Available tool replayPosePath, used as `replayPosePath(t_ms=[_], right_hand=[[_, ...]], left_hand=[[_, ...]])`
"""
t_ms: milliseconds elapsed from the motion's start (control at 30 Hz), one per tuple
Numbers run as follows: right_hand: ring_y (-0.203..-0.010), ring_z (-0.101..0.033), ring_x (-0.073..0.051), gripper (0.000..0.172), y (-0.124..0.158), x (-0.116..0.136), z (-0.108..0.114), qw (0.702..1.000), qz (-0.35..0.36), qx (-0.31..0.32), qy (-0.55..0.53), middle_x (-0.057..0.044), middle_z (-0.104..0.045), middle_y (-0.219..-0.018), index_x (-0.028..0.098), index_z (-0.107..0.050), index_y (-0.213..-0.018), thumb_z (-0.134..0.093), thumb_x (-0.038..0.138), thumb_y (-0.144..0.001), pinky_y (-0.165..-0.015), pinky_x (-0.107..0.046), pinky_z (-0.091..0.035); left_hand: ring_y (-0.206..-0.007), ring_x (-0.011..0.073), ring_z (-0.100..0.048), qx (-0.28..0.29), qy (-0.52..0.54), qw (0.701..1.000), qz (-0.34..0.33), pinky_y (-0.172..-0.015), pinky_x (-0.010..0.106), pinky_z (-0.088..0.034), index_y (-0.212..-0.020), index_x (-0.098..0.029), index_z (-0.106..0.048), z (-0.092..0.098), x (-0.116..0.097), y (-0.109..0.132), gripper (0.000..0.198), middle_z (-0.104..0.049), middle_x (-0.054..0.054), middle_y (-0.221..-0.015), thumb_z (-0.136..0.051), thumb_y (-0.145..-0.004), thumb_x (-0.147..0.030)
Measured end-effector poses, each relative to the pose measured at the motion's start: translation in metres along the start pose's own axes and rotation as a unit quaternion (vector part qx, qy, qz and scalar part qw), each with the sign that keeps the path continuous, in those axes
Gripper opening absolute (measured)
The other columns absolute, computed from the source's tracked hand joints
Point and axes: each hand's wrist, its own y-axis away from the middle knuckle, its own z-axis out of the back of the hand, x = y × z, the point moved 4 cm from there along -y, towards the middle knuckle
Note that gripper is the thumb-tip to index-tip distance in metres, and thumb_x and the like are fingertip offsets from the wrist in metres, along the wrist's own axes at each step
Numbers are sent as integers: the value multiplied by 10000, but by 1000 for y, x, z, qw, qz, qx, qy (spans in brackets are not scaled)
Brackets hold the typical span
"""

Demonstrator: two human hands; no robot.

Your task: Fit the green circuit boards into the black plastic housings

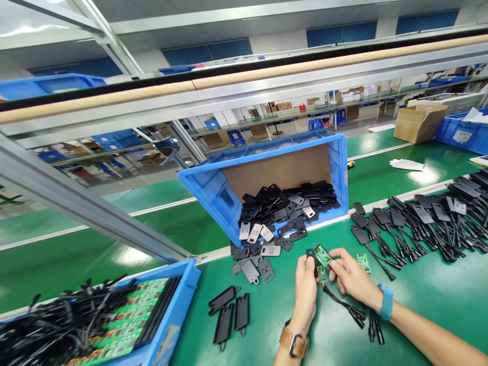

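Observation:
My left hand [306, 287], with a brown-strapped watch, is closed on a small black plastic case [312, 260]. In my right hand [353, 277], with a teal wristband, a green circuit board [323, 256] is pinched between thumb and fingers, close beside the case. Below the board hangs a black cable [345, 304] with connectors at its ends. Another green board [363, 263] lies just behind my right hand, partly hidden by it. More black connectors [375, 329] rest on the bench by my right wrist. Several black case shells [223, 325] lie left of my left hand.
A tipped blue bin [213, 203] spills black and grey covers [270, 250] onto the green bench [267, 345]. At left, another blue bin [183, 300] holds boards and cables. Finished-looking cased cables [423, 216] are heaped at right. A white glove [406, 164] lies behind them.

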Motion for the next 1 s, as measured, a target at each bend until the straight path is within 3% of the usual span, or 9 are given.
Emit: replayPosePath(t_ms=[167,400,533,633,733,800,867,1000], right_hand=[[-363,-462,-70,327,0,3,3,1000,7,-21,-7,25,-667,-769,240,-407,-1065,-444,543,-947,-352,-175,-303],[-360,-424,-61,370,1,10,2,1000,12,-17,-15,20,-625,-737,215,-520,-1051,-397,556,-978,-351,-188,-276],[-602,-588,-132,375,0,12,4,998,48,-35,-8,-17,-651,-783,201,-572,-1007,-551,564,-917,-523,-227,-451],[-764,-625,-163,349,-2,14,4,997,68,-25,-34,-27,-655,-819,198,-577,-981,-588,539,-909,-683,-263,-506],[-576,-553,-105,346,-3,15,6,996,48,-20,-78,7,-624,-759,210,-532,-969,-576,549,-914,-524,-212,-448],[-412,-403,-54,378,-2,14,6,995,18,-12,-100,34,-601,-711,216,-497,-968,-566,582,-907,-383,-177,-303],[-350,-305,-28,408,-1,13,4,993,-2,13,-113,42,-599,-701,215,-483,-973,-552,611,-902,-341,-167,-197],[-345,-375,-41,419,4,15,-4,991,-12,67,-111,43,-587,-692,209,-492,-959,-539,621,-904,-341,-169,-198]], left_hand=[[-702,129,-549,20,32,999,32,-682,239,-442,-802,-145,-629,-3,-3,-1,369,-629,22,-787,-766,-742,-482],[-597,94,-449,42,-13,998,49,-571,216,-365,-810,-121,-716,-8,-3,4,383,-602,10,-690,-773,-736,-493],[-629,105,-460,44,-46,997,32,-597,224,-376,-827,-129,-741,-9,-6,5,363,-623,14,-716,-769,-745,-482],[-668,115,-492,52,-58,997,11,-623,230,-397,-839,-130,-744,-10,-7,4,348,-652,34,-789,-759,-764,-469],[-712,127,-541,34,-6,999,0,-669,240,-441,-923,-153,-720,-9,-6,3,343,-655,35,-829,-717,-809,-476],[-780,143,-589,8,62,998,-5,-731,261,-476,-967,-181,-686,-9,-6,4,328,-658,32,-867,-693,-832,-480],[-874,169,-625,14,124,992,8,-799,291,-495,-1002,-189,-662,-13,-5,6,335,-677,53,-955,-679,-845,-484],[-1015,245,-645,75,221,967,98,-880,365,-509,-1094,-149,-656,-25,1,14,445,-692,128,-1071,-682,-835,-511]])
